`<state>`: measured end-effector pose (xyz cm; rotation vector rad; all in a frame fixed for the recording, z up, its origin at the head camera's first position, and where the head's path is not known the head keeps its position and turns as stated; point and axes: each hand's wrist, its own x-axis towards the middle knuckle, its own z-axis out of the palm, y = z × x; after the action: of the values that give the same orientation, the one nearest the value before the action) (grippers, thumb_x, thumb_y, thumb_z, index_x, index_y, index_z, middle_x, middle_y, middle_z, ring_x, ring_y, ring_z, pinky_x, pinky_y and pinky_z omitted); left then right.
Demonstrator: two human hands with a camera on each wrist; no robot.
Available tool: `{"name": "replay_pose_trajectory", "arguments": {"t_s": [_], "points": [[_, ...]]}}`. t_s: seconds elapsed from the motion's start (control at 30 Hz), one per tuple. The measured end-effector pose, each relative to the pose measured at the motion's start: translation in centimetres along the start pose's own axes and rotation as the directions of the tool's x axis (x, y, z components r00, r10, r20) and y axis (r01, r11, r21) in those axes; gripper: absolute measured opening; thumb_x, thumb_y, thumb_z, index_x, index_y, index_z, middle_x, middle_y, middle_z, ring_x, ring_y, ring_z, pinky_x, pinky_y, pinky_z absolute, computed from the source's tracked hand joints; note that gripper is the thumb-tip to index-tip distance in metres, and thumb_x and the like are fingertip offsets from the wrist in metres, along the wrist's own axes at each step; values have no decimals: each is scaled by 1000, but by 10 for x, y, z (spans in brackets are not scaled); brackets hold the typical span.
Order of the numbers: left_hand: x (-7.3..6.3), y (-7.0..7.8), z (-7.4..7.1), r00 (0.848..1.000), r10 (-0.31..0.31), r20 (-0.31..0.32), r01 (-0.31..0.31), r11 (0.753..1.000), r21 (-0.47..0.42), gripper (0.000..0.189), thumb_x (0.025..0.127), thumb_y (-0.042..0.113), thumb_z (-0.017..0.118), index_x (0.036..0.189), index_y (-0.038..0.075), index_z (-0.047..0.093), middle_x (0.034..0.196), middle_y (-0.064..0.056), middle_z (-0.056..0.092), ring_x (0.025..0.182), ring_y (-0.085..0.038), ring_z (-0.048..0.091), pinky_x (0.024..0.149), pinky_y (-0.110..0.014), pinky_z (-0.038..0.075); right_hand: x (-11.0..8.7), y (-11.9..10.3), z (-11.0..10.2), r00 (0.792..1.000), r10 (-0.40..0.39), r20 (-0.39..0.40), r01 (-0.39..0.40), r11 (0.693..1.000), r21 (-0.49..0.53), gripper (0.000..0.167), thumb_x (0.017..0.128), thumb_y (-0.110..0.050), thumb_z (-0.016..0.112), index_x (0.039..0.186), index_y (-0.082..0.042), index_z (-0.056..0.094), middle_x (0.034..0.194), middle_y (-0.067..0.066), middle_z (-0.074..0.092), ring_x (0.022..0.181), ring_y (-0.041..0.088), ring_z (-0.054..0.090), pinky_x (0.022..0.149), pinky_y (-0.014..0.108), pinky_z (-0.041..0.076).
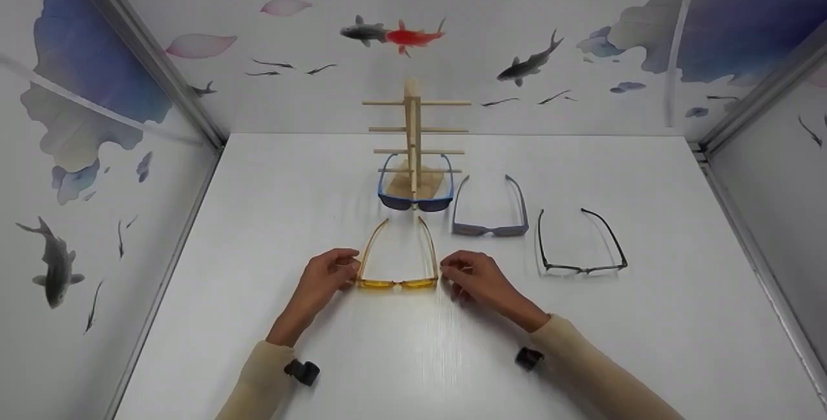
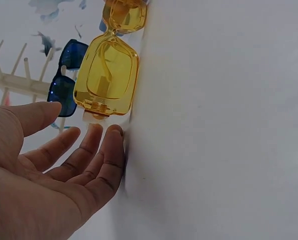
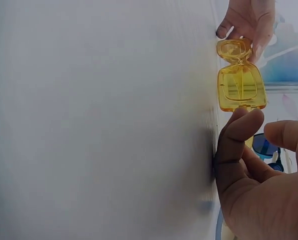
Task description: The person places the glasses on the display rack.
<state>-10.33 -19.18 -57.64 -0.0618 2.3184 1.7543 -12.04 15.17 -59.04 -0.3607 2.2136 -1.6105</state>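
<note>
Yellow-framed glasses (image 1: 397,284) with yellow lenses lie on the white table, temples unfolded and pointing toward the rack. At their left hinge is my left hand (image 1: 327,273); its fingertips are at the frame's edge in the left wrist view, while the thumb (image 2: 41,116) stands apart. Beside the right hinge is my right hand (image 1: 475,276), fingers bent and thumb (image 3: 284,134) separate from them. Whether the right fingertips touch the frame I cannot tell. Neither hand pinches the glasses.
A wooden rack (image 1: 413,139) with several crossbars stands behind, holding blue sunglasses (image 1: 415,203) on a low bar. Blue-grey glasses (image 1: 491,231) and black-framed glasses (image 1: 585,270) lie to the right, temples unfolded. Walls with painted fish enclose the table (image 1: 678,316) at the back and sides.
</note>
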Motion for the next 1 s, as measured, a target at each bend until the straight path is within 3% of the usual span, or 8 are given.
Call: {"name": "replay_pose_trajectory", "arguments": {"t_s": [0.33, 0.6, 1.0], "points": [[-1, -3, -5, 999, -19, 40, 19, 1000, 11, 36, 108, 12, 69, 140, -6, 68, 109, -17, 77, 90, -25, 72, 72, -28, 58, 6, 0, 7, 1000, 9, 19, -9, 1000, 16, 32, 109, -23, 70, 129, 2, 75, 105, 16, 78, 73, 26, 73, 59, 31, 60], [5, -2, -3, 997, -57, 51, 55, 998, 36, 35, 107, 8, 65, 140, -4, 70, 102, -12, 79, 79, -19, 67, 66, -26, 53, 10, -2, 10, 1000, 21, -6, -20, 999, 37, 28, 109, -18, 69, 125, 4, 76, 94, 13, 77, 65, 19, 70, 55, 29, 59], [8, -3, 4, 997, -51, 65, 47, 997, 65, 36, 105, 9, 65, 139, -5, 71, 96, -8, 79, 76, -20, 65, 68, -29, 55, 8, -7, 12, 996, 84, -38, -83, 996, 31, 26, 108, -18, 70, 122, 2, 77, 96, 12, 77, 69, 18, 69, 58, 28, 56]]}}
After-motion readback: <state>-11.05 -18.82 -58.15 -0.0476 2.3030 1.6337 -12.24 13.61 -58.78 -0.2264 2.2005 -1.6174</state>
